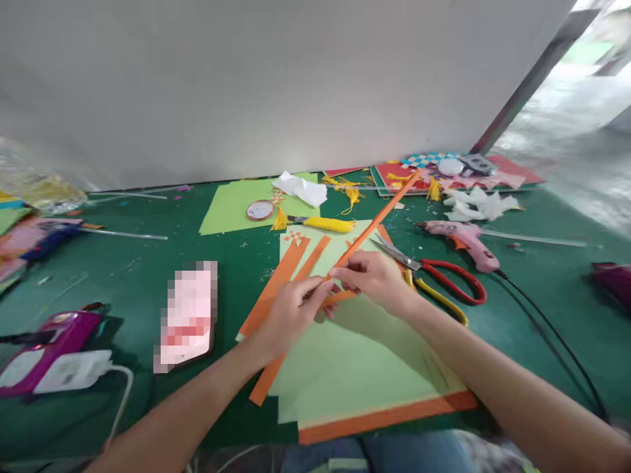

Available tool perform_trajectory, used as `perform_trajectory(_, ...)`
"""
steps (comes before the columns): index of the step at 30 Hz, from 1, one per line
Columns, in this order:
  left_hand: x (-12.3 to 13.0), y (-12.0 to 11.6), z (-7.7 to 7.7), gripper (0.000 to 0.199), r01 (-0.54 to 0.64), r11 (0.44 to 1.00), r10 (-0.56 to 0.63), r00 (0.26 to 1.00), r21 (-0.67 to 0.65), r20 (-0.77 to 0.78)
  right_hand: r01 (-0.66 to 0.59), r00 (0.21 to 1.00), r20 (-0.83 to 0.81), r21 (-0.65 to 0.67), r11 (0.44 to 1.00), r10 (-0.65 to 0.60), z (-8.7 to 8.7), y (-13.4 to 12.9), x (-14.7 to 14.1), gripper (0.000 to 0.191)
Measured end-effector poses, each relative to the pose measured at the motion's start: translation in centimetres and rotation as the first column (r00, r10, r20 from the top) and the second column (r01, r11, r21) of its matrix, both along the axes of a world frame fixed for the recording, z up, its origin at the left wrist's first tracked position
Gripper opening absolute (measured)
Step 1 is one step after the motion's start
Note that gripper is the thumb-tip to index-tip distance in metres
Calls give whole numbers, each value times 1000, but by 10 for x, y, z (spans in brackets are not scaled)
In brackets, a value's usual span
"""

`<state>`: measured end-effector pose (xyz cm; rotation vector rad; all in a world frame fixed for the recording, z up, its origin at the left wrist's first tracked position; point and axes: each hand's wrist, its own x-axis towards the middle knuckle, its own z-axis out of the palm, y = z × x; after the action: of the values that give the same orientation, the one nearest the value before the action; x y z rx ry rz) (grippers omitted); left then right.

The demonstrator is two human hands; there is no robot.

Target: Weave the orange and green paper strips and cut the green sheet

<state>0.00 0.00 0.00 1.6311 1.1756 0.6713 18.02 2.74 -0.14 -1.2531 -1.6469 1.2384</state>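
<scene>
A narrow orange paper strip [379,217] slants up and away to the right from between my hands. My left hand [293,305] pinches its near end, thumb and fingers pressed together. My right hand [369,272] closes on the same strip just beside the left fingertips. Part of the strip bends back below the fingers. Under both hands lie light green sheets [345,368], with wider orange strips [276,282] to the left and an orange strip [389,417] along the near edge. Red-and-yellow-handled scissors [434,276] lie right of my right hand.
A pink glue gun [466,240] with a black cord lies at right. A yellow cutter [328,224], tape roll [260,210] and crumpled white paper [303,189] lie toward the wall. At left are a phone [190,315] and a purple power socket [54,351] with a white plug.
</scene>
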Motion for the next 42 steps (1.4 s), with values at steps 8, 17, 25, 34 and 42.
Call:
perform_trajectory(8,-3,-1,4,36,34,998,-35,999,47,19,-47,999,-17,-20,999,47,5,0,-2,37)
perform_trajectory(17,-3,-1,6,37,2,992,-4,1000,125,14,-20,1000,-23,-38,999,19,3,2,3,43)
perform_trajectory(25,-2,0,7,28,-31,928,76,991,371,-106,-1,1000,-12,-40,999,1,2,2,1,43)
perform_trajectory(34,-2,2,3,26,-54,933,99,989,356,-109,-94,995,-38,-34,995,92,4,2,3,27)
perform_trajectory(42,-2,1,5,29,-33,939,79,990,342,-120,-151,988,-49,-76,986,148,6,-1,-1,21)
